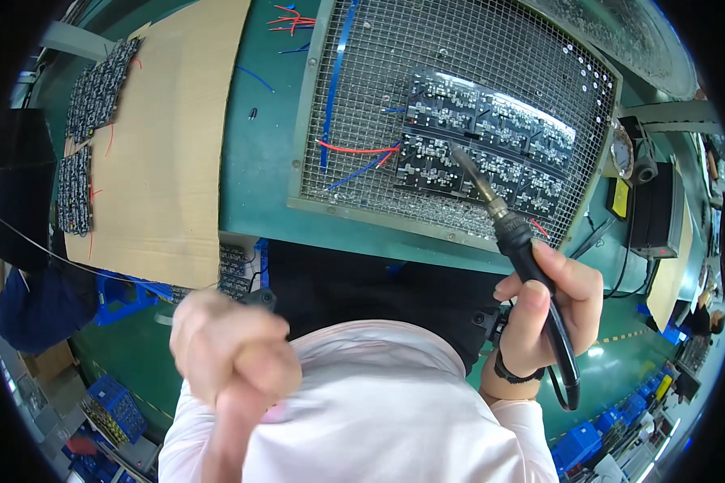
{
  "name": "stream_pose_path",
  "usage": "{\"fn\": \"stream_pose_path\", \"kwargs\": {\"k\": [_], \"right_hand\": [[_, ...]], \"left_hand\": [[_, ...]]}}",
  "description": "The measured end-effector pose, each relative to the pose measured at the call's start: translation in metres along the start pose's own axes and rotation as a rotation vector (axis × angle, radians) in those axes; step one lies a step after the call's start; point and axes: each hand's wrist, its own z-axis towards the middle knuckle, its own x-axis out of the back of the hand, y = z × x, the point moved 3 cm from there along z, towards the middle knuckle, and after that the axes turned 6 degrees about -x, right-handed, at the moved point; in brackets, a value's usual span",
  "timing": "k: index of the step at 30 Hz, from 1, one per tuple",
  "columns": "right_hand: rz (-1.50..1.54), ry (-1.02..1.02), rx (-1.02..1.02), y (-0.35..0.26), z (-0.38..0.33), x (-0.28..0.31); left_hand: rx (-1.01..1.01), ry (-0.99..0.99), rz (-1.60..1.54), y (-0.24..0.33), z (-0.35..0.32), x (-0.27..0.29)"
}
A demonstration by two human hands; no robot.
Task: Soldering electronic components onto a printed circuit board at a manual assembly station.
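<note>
Soldering iron point(517, 241) is slanting up and leftward from the person's right hand point(564, 298), which is partly closing around the black handle, thumb and fingers gripping it from both sides. Its bare metal tip is pointing over the lower circuit board panel point(511, 171), one of two dark panels dotted with small silvery components. The upper circuit board panel point(491, 113) is lying just beyond it, and both are resting on a framed wire mesh point(370, 88) on the green tabletop point(258, 177). A red wire point(354, 149) is running leftward from the panels, near a long blue strip point(336, 80) that is stretching along the mesh's left side.

The left hand point(234, 346) is hovering low in front of the torso, well apart from the panels; its fingers seem to be curling inward, but motion blur is hiding whether it is holding anything, so I cannot tell. To the left, a cardboard sheet point(169, 129) is covering part of the table, with more circuit board panels point(101, 90) sitting along its far-left edge. A black wristband point(514, 370) is circling the right wrist.
</note>
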Motion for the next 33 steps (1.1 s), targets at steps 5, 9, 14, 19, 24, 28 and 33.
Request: {"fn": "stream_pose_path", "kwargs": {"k": [5,9,14,19,24,28,33], "right_hand": [[-0.079,0.12,0.042,0.0,-0.003,0.003],[-0.058,0.149,0.037,0.002,-0.005,0.005],[-0.03,0.169,0.036,0.003,-0.004,0.009],[-0.013,0.198,0.024,0.006,-0.005,0.006],[0.048,0.113,0.038,0.011,-0.008,0.003],[0.063,0.003,-0.04,0.006,-0.009,-0.003],[0.061,0.014,-0.067,0.008,-0.008,-0.012]], "left_hand": [[-0.071,-0.156,-0.02,0.006,0.006,0.009],[-0.111,0.02,-0.105,-0.006,-0.008,-0.004],[0.121,-0.311,0.093,0.007,0.015,0.009],[-0.196,-0.123,-0.052,-0.002,-0.001,0.0],[-0.178,-0.017,-0.076,0.006,0.005,-0.006],[-0.148,-0.026,-0.141,0.008,0.012,-0.003],[-0.041,-0.112,-0.195,0.01,0.013,-0.005]]}}
